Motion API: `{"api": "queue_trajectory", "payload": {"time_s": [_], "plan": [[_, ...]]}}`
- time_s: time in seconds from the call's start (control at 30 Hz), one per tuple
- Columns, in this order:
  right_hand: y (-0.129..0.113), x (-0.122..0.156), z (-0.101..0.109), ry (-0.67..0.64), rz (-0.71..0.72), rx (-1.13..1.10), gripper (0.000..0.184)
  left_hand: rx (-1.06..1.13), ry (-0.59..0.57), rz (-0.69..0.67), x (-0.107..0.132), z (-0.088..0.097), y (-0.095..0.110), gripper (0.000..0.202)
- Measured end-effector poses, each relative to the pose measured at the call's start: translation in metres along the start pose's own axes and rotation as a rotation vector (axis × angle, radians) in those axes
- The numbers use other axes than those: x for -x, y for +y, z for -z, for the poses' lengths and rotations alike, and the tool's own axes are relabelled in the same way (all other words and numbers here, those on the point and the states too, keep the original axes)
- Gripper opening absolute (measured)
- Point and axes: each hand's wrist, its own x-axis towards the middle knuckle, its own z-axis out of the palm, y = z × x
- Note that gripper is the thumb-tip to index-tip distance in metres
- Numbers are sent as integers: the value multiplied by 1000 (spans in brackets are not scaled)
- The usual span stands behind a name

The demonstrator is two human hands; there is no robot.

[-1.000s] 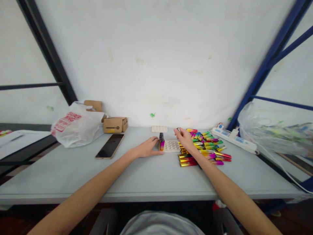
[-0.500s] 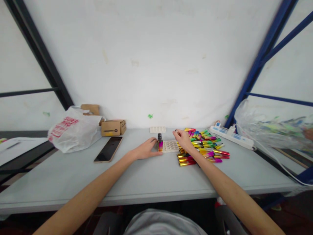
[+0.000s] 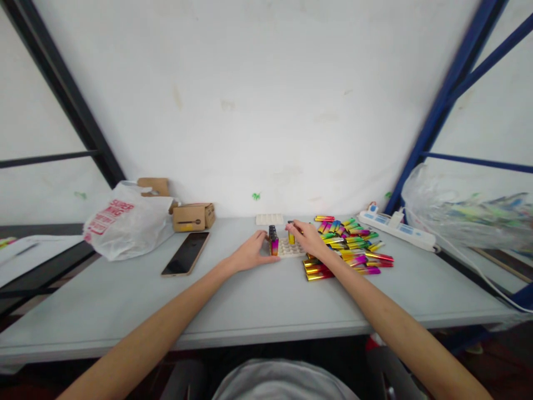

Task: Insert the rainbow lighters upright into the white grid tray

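The right hand [image 3: 307,236] is pinching a shiny yellow, black-topped lighter [image 3: 291,238] over a cream, gridded tray [image 3: 295,251]; the left hand [image 3: 251,253] is grasping one end; I'm guessing seating is underway, needing alignment.

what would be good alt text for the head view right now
The right hand holds a yellow lighter upright at a pale tray; the left hand is around the tray's left end, by a row of standing lighters. Loose lighters lie to the right, a phone, box and bag to the left.
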Motion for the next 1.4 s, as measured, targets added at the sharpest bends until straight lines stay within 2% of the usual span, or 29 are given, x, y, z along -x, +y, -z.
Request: {"api": "queue_trajectory", "payload": {"time_s": [0.1,0.33,0.53,0.63,0.73,0.93,1.03,1.1,1.23,1.33,1.4], "plan": [[0,2,2,-46,-40,2,48,25,-9,-6,-2,2,-4,73],[0,-3,-5,-105,47,107,34,48,-115,-37,-2,16,-10,79],[5,-6,-18,-187,138,147,9,17,-120,-39,-1,15,-10,78],[8,-6,-19,-177,148,209,7,17,-120,-44,-1,14,-9,75],[10,-6,-19,-226,111,215,4,12,-125,-40,-1,13,-8,73],[4,-5,-15,-274,101,168,5,-5,-131,-50,-1,13,-8,72],[5,-5,-8,-257,126,163,27,-18,-130,-46,0,13,-8,75],[13,-6,1,-180,120,210,38,-23,-123,-41,0,13,-8,76],[46,-7,18,-24,36,388,32,-32,-134,-44,-1,13,-8,74],[67,-6,26,-95,-6,402,25,-33,-141,-47,-2,13,-8,73],[73,-5,27,-155,-7,382,23,-27,-134,-50,-2,13,-9,73]]}}
